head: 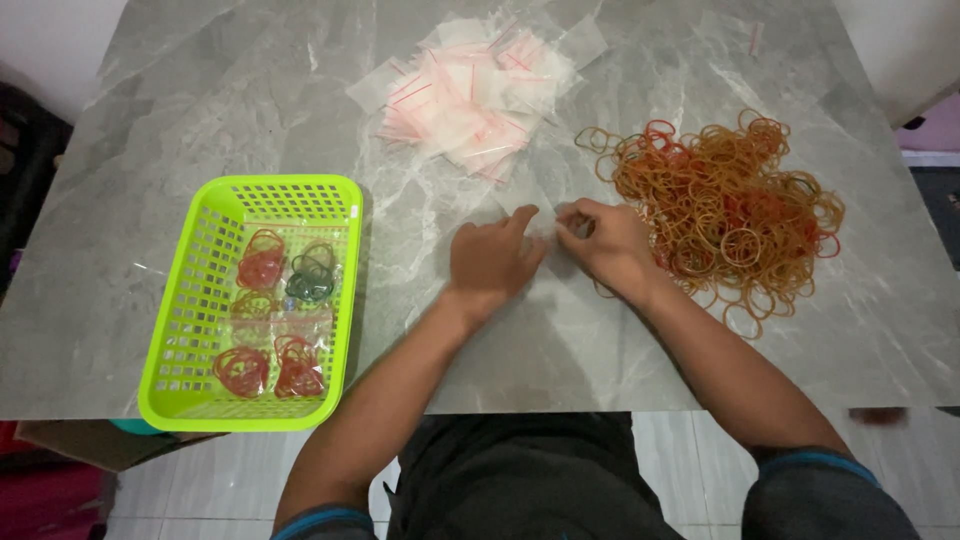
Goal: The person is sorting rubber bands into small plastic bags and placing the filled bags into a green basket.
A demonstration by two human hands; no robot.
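Note:
My left hand [492, 257] and my right hand [610, 243] meet at the middle of the grey marble table [250, 110], fingers pinched together on a small clear plastic bag [545, 208] lying flat between them. A loose heap of orange, red and brown rubber bands [725, 205] lies just right of my right hand, touching it. A pile of small clear zip bags with red strips [475, 95] sits farther back, beyond both hands.
A lime-green plastic basket [200, 300] stands at the left near the table's front edge and holds several small bags filled with red, orange and green rubber bands [285, 290]. One stray clear bag [745, 35] lies at the far right.

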